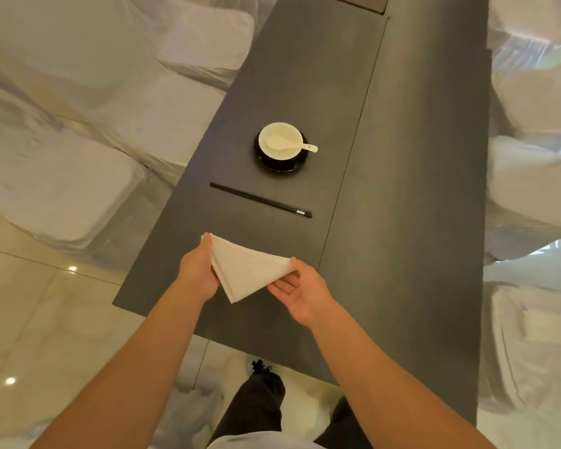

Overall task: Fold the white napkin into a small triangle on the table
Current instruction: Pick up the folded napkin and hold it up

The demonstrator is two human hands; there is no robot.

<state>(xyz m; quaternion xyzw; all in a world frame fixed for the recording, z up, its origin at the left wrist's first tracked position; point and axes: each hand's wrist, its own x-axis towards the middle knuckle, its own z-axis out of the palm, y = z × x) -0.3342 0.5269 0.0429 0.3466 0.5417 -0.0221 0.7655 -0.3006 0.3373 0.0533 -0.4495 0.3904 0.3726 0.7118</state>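
Note:
The white napkin (pixel 246 270) is folded into a layered triangle, its point aimed toward me, over the near part of the dark grey table (pixel 386 222). My left hand (pixel 199 270) grips the napkin's left edge and far left corner. My right hand (pixel 300 288) pinches its right corner with thumb on top and fingers underneath. Whether the napkin rests on the table or hangs just above it is unclear.
Black chopsticks (pixel 261 200) lie across the table just beyond the napkin. Farther on, a white bowl (pixel 280 140) with a white spoon (pixel 290 143) sits on a black saucer (pixel 280 163). White-covered chairs (pixel 62 196) line both sides. My legs stand at the table's near edge.

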